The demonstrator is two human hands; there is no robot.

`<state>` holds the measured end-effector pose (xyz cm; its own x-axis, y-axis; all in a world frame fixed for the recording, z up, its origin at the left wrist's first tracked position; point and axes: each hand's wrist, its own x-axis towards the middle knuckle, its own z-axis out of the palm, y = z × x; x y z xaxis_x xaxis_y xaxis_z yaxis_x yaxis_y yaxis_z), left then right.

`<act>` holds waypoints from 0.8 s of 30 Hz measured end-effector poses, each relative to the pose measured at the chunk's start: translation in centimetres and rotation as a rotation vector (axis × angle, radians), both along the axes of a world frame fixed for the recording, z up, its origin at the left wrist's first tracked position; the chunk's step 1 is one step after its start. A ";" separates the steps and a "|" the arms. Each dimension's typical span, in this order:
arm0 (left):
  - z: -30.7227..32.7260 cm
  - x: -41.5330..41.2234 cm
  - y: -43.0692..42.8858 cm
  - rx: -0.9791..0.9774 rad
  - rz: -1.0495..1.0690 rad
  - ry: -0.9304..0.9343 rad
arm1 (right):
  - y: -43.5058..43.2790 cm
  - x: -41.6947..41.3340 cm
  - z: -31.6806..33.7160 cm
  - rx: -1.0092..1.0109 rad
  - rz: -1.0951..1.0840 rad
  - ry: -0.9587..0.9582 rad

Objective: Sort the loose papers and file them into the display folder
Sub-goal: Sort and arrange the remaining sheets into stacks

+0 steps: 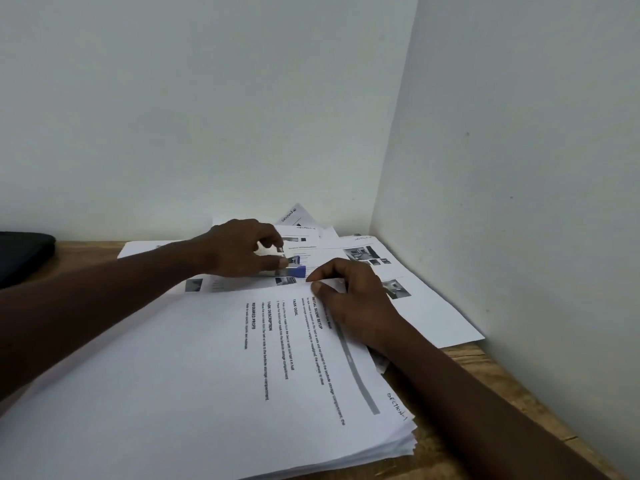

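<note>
Left hand point(242, 247) reaches over the far middle of the desk point(467, 368), thumb and forefinger closed on a small blue-and-silver tool, a stapler point(294, 268) by the look of it. It sits on printed sheets just beyond the stack.

Right hand point(353, 303) pinches the far right corner of the stack point(207, 393) between thumb and curled forefinger; I cannot tell how many sheets are in the pinch.

The stack fills the near half of the desk and runs off the left of my view. Page head faces the desk's right edge, "SECTION-1" handwritten at the near right corner. Text lines run far to near, so I judge the long axis lies left to right across the desk, skewed slightly.

Loose sheets point(433, 306) are fanned in the far right corner, overlapping, some marked with section labels.

Dark flat thing point(24, 251) at the far left edge may be the folder; cannot confirm.

My read: one section is gathered and is about to be fastened at the pinched corner, so filing has not begun. The next move calls for bringing the stapler's mouth onto that corner with the edges kept square, or the sheets will fan
</note>
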<state>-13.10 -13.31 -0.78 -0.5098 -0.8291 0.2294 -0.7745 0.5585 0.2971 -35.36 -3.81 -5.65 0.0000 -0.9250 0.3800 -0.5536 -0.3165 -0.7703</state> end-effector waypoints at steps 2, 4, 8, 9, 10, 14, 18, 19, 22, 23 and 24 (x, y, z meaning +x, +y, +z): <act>0.3 0.3 1.4 0.013 -0.069 0.089 | 0.1 0.1 0.2 -0.047 0.030 -0.083; 1.3 0.5 3.2 0.083 -0.158 0.134 | 0.4 0.2 0.9 -0.109 0.060 -0.183; 3.4 0.9 6.6 0.041 -0.229 0.099 | 1.7 0.8 2.8 -0.182 0.049 -0.299; 4.0 1.4 7.6 -0.008 -0.221 0.095 | 2.1 1.2 3.4 -0.200 0.051 -0.317; 4.7 1.7 8.4 -0.046 -0.209 0.094 | 2.6 1.6 3.8 -0.215 0.048 -0.341; 9.2 5.8 12.6 -0.173 -0.106 0.109 | 4.9 4.9 6.5 -0.313 -0.032 -0.390; 13.2 12.2 16.5 -0.281 0.126 0.183 | 6.4 9.4 7.4 -0.367 -0.040 -0.496; 13.7 14.3 17.3 -0.296 0.222 0.198 | 6.6 11.1 7.3 -0.361 -0.024 -0.509; 14.0 20.6 18.9 -0.313 0.497 0.307 | 7.5 15.5 6.2 -0.350 0.038 -0.469; 13.5 22.7 19.3 -0.314 0.578 0.349 | 7.7 16.8 5.6 -0.355 0.071 -0.417; 13.0 24.9 20.1 -0.310 0.658 0.385 | 8.0 18.1 5.0 -0.355 0.117 -0.352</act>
<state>11.77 6.79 12.22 0.2191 -0.8014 0.5566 -0.8476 0.1262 0.5154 -17.24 4.21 -0.62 -0.0881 -0.7406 0.6661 -0.2253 -0.6366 -0.7375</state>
